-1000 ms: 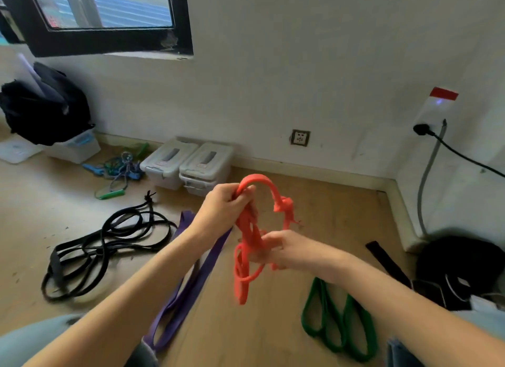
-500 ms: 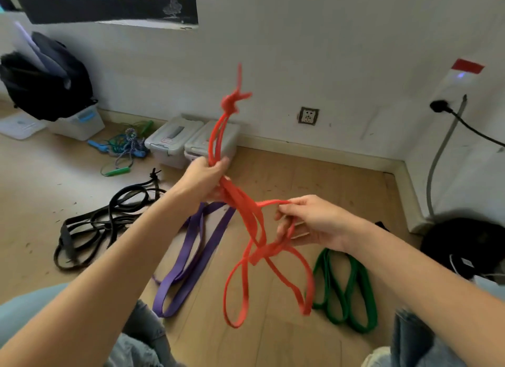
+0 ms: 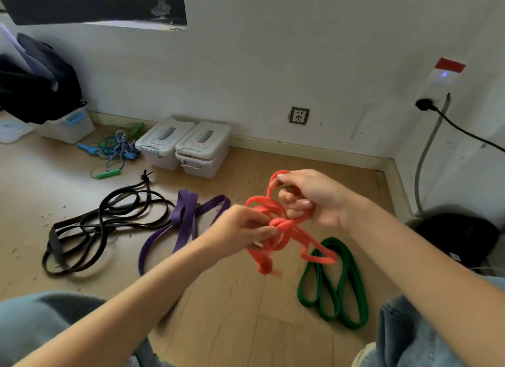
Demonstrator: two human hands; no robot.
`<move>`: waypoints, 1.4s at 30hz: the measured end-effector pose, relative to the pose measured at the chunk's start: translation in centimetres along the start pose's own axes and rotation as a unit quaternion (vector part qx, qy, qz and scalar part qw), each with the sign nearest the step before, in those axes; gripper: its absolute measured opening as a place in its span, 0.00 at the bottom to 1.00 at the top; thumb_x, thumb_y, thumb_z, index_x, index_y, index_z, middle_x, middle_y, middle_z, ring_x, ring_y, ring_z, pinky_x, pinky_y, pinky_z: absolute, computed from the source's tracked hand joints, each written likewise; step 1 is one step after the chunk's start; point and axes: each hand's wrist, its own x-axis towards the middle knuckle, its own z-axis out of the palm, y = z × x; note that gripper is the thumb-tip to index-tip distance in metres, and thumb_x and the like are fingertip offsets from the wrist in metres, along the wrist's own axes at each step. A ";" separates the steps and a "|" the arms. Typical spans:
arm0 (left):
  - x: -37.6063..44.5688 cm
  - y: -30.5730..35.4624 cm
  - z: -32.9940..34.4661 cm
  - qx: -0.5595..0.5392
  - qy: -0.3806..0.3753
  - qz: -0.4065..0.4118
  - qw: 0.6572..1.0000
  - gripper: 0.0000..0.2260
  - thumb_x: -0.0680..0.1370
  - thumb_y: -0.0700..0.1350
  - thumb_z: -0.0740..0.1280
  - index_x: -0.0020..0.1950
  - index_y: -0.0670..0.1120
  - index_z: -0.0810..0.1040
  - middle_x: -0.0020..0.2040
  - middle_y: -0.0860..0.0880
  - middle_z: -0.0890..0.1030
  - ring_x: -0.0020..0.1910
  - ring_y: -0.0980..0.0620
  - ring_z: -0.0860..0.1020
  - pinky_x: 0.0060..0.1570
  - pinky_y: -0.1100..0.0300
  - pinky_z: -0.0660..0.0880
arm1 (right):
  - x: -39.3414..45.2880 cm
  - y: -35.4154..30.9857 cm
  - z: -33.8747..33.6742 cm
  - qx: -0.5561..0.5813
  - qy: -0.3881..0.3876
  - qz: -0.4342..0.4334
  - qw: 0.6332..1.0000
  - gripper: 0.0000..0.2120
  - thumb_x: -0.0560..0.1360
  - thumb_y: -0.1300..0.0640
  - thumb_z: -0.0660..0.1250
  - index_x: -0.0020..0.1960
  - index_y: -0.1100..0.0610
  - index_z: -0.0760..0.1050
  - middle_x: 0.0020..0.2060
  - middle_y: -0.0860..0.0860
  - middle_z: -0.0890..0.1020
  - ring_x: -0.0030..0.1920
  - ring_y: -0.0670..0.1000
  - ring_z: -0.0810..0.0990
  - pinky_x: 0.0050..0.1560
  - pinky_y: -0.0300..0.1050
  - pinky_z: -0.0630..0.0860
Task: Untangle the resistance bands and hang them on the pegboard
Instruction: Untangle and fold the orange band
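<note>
The untangling step is judged in hand: the red band (image 3: 284,238), held above the floor, is pinched at its knot by the left hand (image 3: 240,228) and gripped by the curled right hand (image 3: 311,197), so loosening seems called for next

Corner of a plain room in soft daylight.
White plastered walls (image 3: 273,52) meet a light wooden plank floor (image 3: 218,312) along a cream skirting board (image 3: 314,149). A black-framed window (image 3: 95,8) sits at upper left (only its lower edge shows). A square grey wall socket (image 3: 299,115) is low on the far wall; two lidded translucent plastic storage boxes (image 3: 185,145) stand side by side against the skirting.
</note>
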 end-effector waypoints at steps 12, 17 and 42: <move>-0.1 5.2 -8.9 -0.459 0.170 0.129 0.862 0.09 0.80 0.40 0.56 0.43 0.45 0.73 0.27 0.56 0.69 0.22 0.61 0.65 0.26 0.69 0.68 | 0.8 3.7 -2.9 -0.536 0.050 0.093 0.838 0.16 0.82 0.51 0.51 0.52 0.58 0.75 0.33 0.53 0.79 0.26 0.49 0.73 0.24 0.39 0.70; -0.1 5.6 -6.8 -0.395 0.064 0.177 0.899 0.08 0.74 0.40 0.62 0.49 0.45 0.79 0.31 0.54 0.72 0.24 0.60 0.66 0.26 0.68 0.66 | 1.2 3.3 -2.4 -0.586 -0.040 -0.009 0.809 0.28 0.76 0.49 0.65 0.72 0.50 0.60 0.66 0.51 0.68 0.66 0.53 0.69 0.63 0.48 0.70; 1.2 2.8 -6.1 -0.185 -0.041 0.070 0.979 0.03 0.73 0.41 0.69 0.46 0.44 0.79 0.34 0.52 0.76 0.29 0.59 0.70 0.25 0.70 0.66 | -0.2 -1.5 -2.2 0.082 -0.027 -0.186 0.979 0.18 0.72 0.60 0.68 0.61 0.58 0.71 0.53 0.53 0.79 0.52 0.49 0.79 0.49 0.41 0.78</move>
